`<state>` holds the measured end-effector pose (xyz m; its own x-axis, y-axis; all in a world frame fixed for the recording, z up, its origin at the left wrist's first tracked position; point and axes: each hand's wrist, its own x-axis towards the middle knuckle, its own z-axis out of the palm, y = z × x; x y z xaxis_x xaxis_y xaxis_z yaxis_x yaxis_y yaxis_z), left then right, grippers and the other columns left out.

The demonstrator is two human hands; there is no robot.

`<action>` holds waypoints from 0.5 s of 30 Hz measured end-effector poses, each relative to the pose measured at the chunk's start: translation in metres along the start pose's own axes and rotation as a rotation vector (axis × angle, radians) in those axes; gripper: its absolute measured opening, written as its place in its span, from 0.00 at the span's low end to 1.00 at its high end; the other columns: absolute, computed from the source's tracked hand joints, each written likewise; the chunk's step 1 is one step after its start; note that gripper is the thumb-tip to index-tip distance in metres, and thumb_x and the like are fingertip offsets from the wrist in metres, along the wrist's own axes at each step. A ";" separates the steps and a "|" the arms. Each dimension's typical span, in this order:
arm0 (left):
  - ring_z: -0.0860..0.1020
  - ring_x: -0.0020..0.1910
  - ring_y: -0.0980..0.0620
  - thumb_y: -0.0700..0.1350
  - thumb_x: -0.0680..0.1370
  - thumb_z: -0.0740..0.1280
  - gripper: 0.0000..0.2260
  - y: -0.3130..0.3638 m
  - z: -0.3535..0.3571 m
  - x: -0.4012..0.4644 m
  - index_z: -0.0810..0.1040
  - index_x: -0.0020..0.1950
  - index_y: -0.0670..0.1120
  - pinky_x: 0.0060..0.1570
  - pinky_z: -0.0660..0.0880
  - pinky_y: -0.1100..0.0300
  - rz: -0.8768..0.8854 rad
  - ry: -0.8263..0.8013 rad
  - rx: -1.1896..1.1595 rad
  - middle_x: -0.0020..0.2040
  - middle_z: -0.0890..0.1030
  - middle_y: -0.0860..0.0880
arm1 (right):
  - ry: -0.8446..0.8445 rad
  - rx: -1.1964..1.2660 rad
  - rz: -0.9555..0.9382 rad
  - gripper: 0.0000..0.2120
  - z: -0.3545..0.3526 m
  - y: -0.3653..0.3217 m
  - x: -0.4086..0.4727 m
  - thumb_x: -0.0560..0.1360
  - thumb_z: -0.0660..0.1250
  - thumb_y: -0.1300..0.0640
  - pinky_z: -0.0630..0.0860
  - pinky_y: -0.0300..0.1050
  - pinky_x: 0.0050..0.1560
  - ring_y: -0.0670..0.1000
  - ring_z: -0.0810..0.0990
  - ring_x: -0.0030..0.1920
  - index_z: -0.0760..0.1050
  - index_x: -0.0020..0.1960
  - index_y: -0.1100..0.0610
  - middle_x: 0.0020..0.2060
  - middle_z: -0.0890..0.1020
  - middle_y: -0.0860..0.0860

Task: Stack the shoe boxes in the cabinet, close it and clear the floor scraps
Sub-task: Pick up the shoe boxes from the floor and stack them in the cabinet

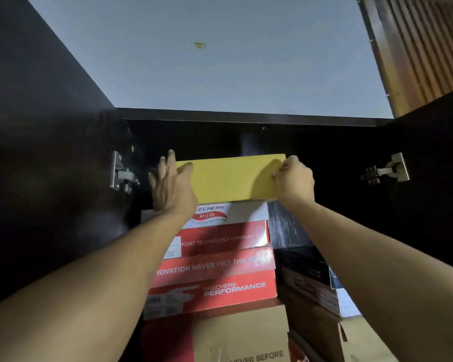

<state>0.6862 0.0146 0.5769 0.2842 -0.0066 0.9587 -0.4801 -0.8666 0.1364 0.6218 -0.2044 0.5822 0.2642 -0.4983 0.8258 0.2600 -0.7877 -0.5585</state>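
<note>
A yellow shoe box (228, 178) sits at the top of a stack inside the dark cabinet (246, 117), just under its top panel. My left hand (171, 182) grips the box's left end, fingers spread along its side. My right hand (293, 178) pinches its right end. Under it lie a white Skechers Arch Fit box (236, 212), a red box (220, 240), another red Skechers Performance box (215, 280) and a brown cardboard box (241, 333).
Both dark cabinet doors stand open, with metal hinges at left (120, 173) and right (389, 169). More dark boxes (309, 286) are stacked to the right inside. The grey ceiling and a ribbed wooden panel (424, 48) show above.
</note>
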 end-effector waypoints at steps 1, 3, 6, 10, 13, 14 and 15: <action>0.49 0.78 0.43 0.36 0.74 0.69 0.28 -0.001 0.005 -0.004 0.68 0.72 0.51 0.75 0.51 0.43 0.075 -0.027 0.058 0.80 0.49 0.44 | -0.020 -0.042 -0.010 0.10 0.007 0.000 0.000 0.77 0.64 0.57 0.71 0.48 0.45 0.60 0.76 0.51 0.73 0.57 0.58 0.52 0.79 0.58; 0.45 0.79 0.45 0.39 0.75 0.68 0.28 -0.003 0.014 -0.013 0.65 0.73 0.50 0.75 0.49 0.42 0.130 -0.124 0.127 0.80 0.46 0.46 | -0.105 -0.044 -0.014 0.12 0.018 0.001 -0.003 0.76 0.63 0.58 0.74 0.48 0.47 0.60 0.77 0.52 0.75 0.59 0.55 0.52 0.79 0.57; 0.44 0.79 0.45 0.48 0.79 0.64 0.29 -0.008 0.024 -0.023 0.56 0.78 0.49 0.74 0.52 0.39 0.075 -0.277 0.146 0.80 0.44 0.46 | -0.267 -0.010 -0.076 0.19 0.030 0.005 -0.011 0.73 0.61 0.65 0.78 0.53 0.53 0.59 0.78 0.53 0.73 0.62 0.52 0.56 0.78 0.55; 0.43 0.79 0.45 0.57 0.80 0.59 0.31 -0.019 0.030 -0.032 0.51 0.79 0.49 0.73 0.52 0.36 0.050 -0.385 0.192 0.80 0.42 0.46 | -0.445 -0.082 -0.143 0.25 0.038 0.011 -0.017 0.73 0.60 0.65 0.77 0.55 0.56 0.60 0.77 0.55 0.69 0.67 0.47 0.59 0.75 0.56; 0.42 0.79 0.46 0.62 0.79 0.58 0.34 -0.026 0.030 -0.034 0.50 0.79 0.50 0.73 0.50 0.36 0.045 -0.433 0.186 0.80 0.41 0.47 | -0.486 -0.144 -0.153 0.27 0.041 0.013 -0.020 0.74 0.59 0.65 0.76 0.57 0.58 0.61 0.76 0.58 0.66 0.69 0.46 0.64 0.71 0.57; 0.42 0.79 0.46 0.63 0.79 0.58 0.34 -0.028 0.029 -0.033 0.49 0.79 0.50 0.73 0.49 0.35 0.041 -0.453 0.188 0.80 0.40 0.48 | -0.508 -0.175 -0.160 0.27 0.041 0.012 -0.021 0.74 0.59 0.64 0.75 0.56 0.58 0.62 0.75 0.58 0.64 0.70 0.47 0.66 0.70 0.58; 0.41 0.79 0.46 0.64 0.78 0.58 0.35 -0.029 0.028 -0.033 0.49 0.79 0.51 0.73 0.49 0.35 0.035 -0.477 0.188 0.80 0.40 0.48 | -0.537 -0.206 -0.168 0.27 0.041 0.011 -0.021 0.75 0.59 0.64 0.76 0.55 0.57 0.62 0.76 0.58 0.63 0.71 0.47 0.66 0.69 0.58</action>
<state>0.7143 0.0259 0.5344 0.6385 -0.2261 0.7356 -0.3509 -0.9363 0.0168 0.6571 -0.1878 0.5552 0.6814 -0.1504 0.7163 0.1677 -0.9205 -0.3529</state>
